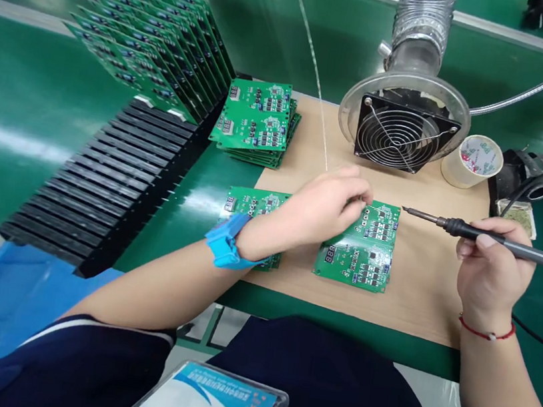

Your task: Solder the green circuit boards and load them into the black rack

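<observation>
My right hand [495,268] grips a soldering iron [464,229] by its dark handle. The iron's tip points left, just past the right edge of a green circuit board [358,269]. Over the upper left part of that board is my left hand [329,205], its thumb and fingers pinched together. A thin pale solder wire [315,68] comes down from above to this hand; the end between the fingertips is too small to make out. Beneath my left wrist, with its blue wrist strap [228,241], another circuit board [257,198] is partly hidden.
Behind are a stack of boards [255,120] and a fume extractor fan [399,137]. A black slotted rack [105,166] holds many upright boards [158,39] at left. A pale cup [471,164] and iron stand [530,176] stand at right. Brown cardboard [422,279] covers part of the green table.
</observation>
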A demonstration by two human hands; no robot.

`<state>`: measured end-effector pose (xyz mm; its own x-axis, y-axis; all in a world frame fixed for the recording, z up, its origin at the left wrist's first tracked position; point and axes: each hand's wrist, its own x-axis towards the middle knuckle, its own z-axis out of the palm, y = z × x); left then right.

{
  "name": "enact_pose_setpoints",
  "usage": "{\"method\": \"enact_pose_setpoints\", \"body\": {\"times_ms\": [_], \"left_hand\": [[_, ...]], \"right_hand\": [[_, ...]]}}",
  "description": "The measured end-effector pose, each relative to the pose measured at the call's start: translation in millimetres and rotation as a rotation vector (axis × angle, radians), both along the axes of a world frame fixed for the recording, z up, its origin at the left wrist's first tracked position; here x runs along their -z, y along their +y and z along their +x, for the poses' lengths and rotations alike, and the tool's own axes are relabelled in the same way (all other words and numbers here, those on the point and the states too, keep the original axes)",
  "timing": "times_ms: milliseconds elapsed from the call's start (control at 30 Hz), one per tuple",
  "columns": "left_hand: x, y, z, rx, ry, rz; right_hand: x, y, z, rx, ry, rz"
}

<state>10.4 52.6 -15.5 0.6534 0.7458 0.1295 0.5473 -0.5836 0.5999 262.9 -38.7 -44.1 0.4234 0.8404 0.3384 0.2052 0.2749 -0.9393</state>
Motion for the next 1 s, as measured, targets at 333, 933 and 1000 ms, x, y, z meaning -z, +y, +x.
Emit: {"method": "enact_pose_setpoints", "body": {"times_ms": [333, 933, 1000], "left_hand": [[5.0, -6.4, 16.5, 0.106, 0.083, 0.057], [23.4, 3.3, 26.1, 0.327, 0.223, 0.19], [23.9, 3.9, 25.9, 0.334, 0.219, 0.175]], "right_hand": [[20.5, -7.0, 7.8, 0.079, 0.016, 0.085], [12.6, -7.8, 2.2, 0.162, 0.05, 0.059], [11.8, -7.4, 0.9, 0.165, 0.067, 0.061]]}}
